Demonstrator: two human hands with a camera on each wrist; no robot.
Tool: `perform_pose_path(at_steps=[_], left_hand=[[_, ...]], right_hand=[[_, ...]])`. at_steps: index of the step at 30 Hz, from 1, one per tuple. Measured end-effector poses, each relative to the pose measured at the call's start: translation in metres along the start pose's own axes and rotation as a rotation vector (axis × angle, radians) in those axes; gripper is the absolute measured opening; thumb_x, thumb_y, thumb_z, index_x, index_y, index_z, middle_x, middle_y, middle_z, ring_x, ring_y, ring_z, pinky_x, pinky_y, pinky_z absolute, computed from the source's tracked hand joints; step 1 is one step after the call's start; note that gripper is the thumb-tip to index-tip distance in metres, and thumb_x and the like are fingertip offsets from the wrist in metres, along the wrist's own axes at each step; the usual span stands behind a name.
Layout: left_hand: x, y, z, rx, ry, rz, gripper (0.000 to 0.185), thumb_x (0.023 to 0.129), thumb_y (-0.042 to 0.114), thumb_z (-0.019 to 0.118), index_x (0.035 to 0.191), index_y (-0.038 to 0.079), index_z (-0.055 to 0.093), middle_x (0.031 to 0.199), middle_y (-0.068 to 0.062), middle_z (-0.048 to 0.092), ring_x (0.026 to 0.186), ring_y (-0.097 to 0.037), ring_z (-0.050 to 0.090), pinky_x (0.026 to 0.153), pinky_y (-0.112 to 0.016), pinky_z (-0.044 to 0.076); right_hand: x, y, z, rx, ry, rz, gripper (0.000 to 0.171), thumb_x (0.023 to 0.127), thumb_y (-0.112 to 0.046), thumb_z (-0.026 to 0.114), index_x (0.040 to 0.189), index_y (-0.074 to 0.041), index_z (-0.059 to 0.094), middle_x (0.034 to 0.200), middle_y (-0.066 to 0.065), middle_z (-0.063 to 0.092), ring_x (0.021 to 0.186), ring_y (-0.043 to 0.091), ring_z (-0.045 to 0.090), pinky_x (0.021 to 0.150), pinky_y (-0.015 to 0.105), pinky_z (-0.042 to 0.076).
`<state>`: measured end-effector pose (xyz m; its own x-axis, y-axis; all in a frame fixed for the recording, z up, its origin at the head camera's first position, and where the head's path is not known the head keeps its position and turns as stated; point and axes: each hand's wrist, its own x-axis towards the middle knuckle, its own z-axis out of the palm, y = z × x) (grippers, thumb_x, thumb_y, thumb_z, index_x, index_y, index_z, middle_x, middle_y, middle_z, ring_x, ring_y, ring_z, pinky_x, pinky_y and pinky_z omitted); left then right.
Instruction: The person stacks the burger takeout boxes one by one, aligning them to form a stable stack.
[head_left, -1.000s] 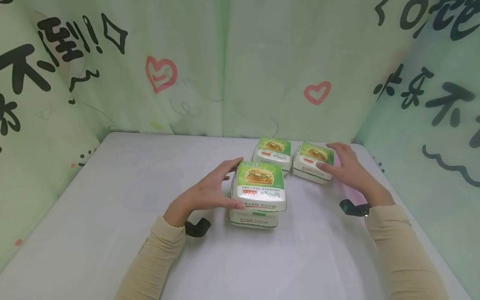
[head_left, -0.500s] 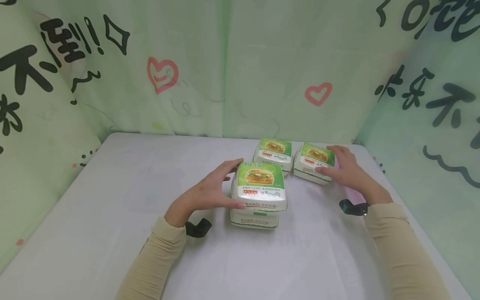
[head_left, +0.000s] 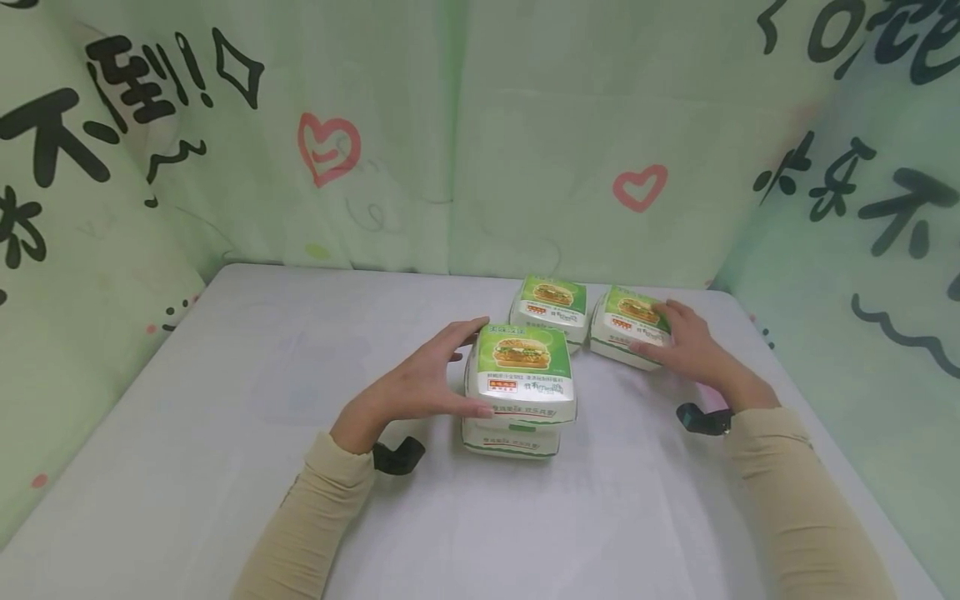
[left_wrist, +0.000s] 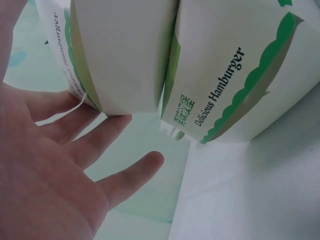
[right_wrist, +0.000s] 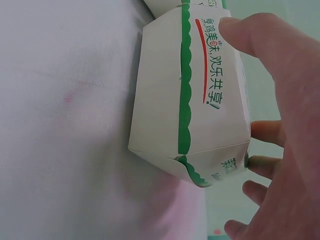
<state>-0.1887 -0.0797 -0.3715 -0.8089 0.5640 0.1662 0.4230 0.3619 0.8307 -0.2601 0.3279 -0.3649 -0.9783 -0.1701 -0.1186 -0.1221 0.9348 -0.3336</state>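
Observation:
In the head view, my left hand [head_left: 412, 383] grips a green and white hamburger box [head_left: 525, 358] from its left, thumb at the front and fingers towards the back. That box sits above a lower hamburger box [head_left: 510, 442], mostly hidden beneath it. The left wrist view shows a narrow gap between the upper box [left_wrist: 120, 55] and the lower one [left_wrist: 220, 75]. My right hand [head_left: 697, 350] holds the right-hand hamburger box [head_left: 618, 333] at its right side. In the right wrist view, the thumb lies on its printed front [right_wrist: 215, 75], with fingertips at the far edge.
Another hamburger box [head_left: 555, 310] stands at the back, left of the right-hand one. A white cloth covers the table [head_left: 247, 400]. Pale green curtains [head_left: 540, 125] with hearts and black lettering hang around the back and sides.
My right hand has shifted slightly left, its fingers now further over the top of the right-hand box. My left hand keeps its grip on the upper box.

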Motion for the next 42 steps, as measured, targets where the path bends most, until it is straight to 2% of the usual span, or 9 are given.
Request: perform_pose_path(at_steps=[10,14,17,22,28,35,42], left_hand=[[0.000,-0.001,0.000,0.000,0.002,-0.012,0.109,0.070,0.038,0.089,0.157,0.022,0.024,0.155,0.007,0.034,0.139,-0.013,0.039,0.116,-0.042,0.038],[0.001,-0.001,0.001,0.001,0.002,-0.007,0.109,0.070,0.038,0.089,0.157,0.021,0.025,0.154,0.006,0.035,0.138,-0.014,0.040,0.116,-0.042,0.038],[0.000,-0.001,0.001,0.004,0.000,-0.016,0.109,0.070,0.039,0.089,0.157,0.023,0.024,0.153,0.006,0.035,0.138,-0.016,0.040,0.115,-0.044,0.039],[0.000,-0.001,0.001,0.004,0.002,-0.018,0.109,0.070,0.040,0.089,0.157,0.023,0.024,0.153,0.006,0.035,0.138,-0.017,0.041,0.115,-0.045,0.039],[0.000,0.000,0.000,-0.004,0.004,-0.002,0.109,0.070,0.039,0.089,0.156,0.021,0.025,0.153,0.005,0.035,0.139,-0.016,0.040,0.116,-0.046,0.038],[0.000,0.003,0.001,0.011,0.006,-0.029,0.111,0.070,0.042,0.088,0.157,0.019,0.024,0.152,0.004,0.037,0.138,-0.025,0.041,0.113,-0.052,0.040],[-0.001,0.001,0.001,0.006,0.009,-0.024,0.110,0.071,0.040,0.088,0.157,0.017,0.024,0.154,0.004,0.035,0.138,-0.022,0.041,0.115,-0.049,0.039]], right_hand=[[0.002,0.003,0.003,0.018,0.022,0.012,0.093,0.092,-0.054,0.062,0.152,0.004,0.021,0.158,0.036,0.009,0.144,0.056,0.010,0.114,0.072,0.013],[0.001,0.003,0.004,0.030,0.036,-0.010,0.085,0.096,-0.048,0.058,0.151,0.005,0.022,0.155,0.038,0.013,0.142,0.058,0.014,0.113,0.073,0.016],[-0.001,0.003,0.004,0.020,0.034,-0.013,0.082,0.097,-0.048,0.057,0.153,0.001,0.022,0.154,0.039,0.012,0.139,0.060,0.015,0.110,0.076,0.019],[-0.003,0.003,0.006,0.000,0.022,-0.002,0.086,0.094,-0.051,0.060,0.155,-0.006,0.021,0.155,0.038,0.008,0.139,0.061,0.012,0.107,0.079,0.020],[-0.003,0.005,0.009,0.033,0.027,-0.007,0.093,0.090,-0.054,0.064,0.156,-0.006,0.018,0.158,0.036,0.003,0.142,0.060,0.009,0.108,0.079,0.016],[-0.005,0.008,0.012,0.057,0.077,0.029,0.095,0.087,-0.058,0.067,0.155,-0.007,0.025,0.157,0.033,0.014,0.140,0.054,0.018,0.109,0.075,0.022],[-0.010,0.006,0.012,0.062,0.079,0.029,0.095,0.085,-0.061,0.067,0.153,-0.007,0.029,0.155,0.033,0.016,0.139,0.054,0.020,0.108,0.075,0.025]])
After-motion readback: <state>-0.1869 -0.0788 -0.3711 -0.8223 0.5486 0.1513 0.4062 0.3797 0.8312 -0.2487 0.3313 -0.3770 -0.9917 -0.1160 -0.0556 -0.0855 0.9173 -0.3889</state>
